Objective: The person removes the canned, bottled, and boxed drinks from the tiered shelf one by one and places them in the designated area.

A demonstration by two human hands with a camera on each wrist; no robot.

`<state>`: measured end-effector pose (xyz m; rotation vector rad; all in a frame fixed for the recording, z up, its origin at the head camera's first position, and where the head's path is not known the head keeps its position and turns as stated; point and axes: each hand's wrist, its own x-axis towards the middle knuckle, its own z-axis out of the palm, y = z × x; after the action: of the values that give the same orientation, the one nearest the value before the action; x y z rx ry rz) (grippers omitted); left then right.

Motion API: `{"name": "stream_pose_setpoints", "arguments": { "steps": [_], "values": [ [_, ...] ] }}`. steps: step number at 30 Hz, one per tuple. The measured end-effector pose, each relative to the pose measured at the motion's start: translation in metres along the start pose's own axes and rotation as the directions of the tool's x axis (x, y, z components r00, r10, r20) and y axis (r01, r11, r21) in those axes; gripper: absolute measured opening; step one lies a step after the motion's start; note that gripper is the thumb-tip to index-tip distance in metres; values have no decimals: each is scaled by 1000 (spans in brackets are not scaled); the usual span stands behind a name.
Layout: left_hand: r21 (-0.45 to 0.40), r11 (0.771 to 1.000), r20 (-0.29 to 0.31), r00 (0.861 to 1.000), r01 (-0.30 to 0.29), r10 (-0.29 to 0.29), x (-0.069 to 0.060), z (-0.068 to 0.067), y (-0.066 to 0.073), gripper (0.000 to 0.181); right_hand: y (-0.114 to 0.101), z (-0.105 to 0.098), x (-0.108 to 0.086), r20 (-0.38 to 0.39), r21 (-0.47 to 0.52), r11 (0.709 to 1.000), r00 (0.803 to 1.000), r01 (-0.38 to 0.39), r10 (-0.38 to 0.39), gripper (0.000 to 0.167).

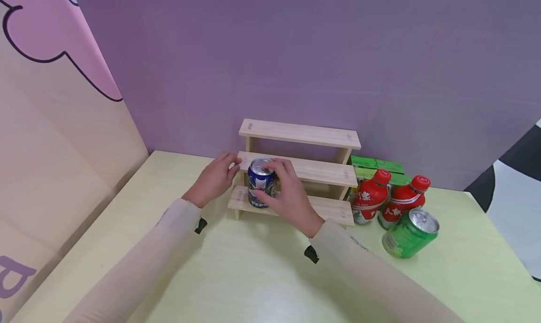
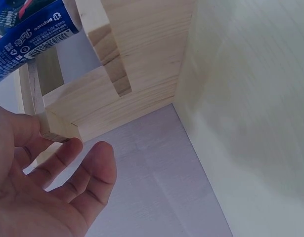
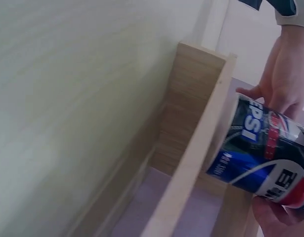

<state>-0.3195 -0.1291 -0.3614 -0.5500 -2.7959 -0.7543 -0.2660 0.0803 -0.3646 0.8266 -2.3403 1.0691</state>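
A blue Pepsi can (image 1: 257, 181) is upright at the left end of the lowest step of a three-step wooden shelf (image 1: 304, 131). My right hand (image 1: 292, 198) grips the can, thumb low on its near side and fingers by the rim. Whether its base rests fully on the board I cannot tell. My left hand (image 1: 214, 178) pinches the left end of the middle step. In the left wrist view, the thumb side of the left hand (image 2: 58, 190) meets that board end, with other fingers loosely bent. The right wrist view shows the can (image 3: 263, 148) above the front board.
Right of the shelf stand two red bottles (image 1: 372, 196) before green cartons (image 1: 376, 164). A green can (image 1: 410, 234) leans at a tilt near them. A purple wall (image 1: 296, 55) rises behind the shelf, and a pale panel (image 1: 76, 126) borders the table's left.
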Motion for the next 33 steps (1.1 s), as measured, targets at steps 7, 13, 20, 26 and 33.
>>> {"name": "stream_pose_setpoints", "arguments": {
  "steps": [7,13,20,26,33],
  "values": [
    [-1,1000,-8,1000,-17,17,0,0,2,24,0,-5,-11,-70,39,999,998,6,-3,49],
    [-1,997,-43,996,-78,78,1,4,1,22,0,-38,-41,-96,61,997,995,39,-33,48],
    [-6,996,-43,995,-88,87,1,4,-5,20,7,-85,-81,-105,-68,997,994,36,-43,54],
    [0,995,-52,994,-97,97,3,3,-9,20,15,-112,-101,-170,-162,987,985,11,-39,58],
    [7,994,-58,992,-113,114,2,5,-8,19,16,-138,-122,-151,-253,966,988,-61,23,57]
  ]
}}
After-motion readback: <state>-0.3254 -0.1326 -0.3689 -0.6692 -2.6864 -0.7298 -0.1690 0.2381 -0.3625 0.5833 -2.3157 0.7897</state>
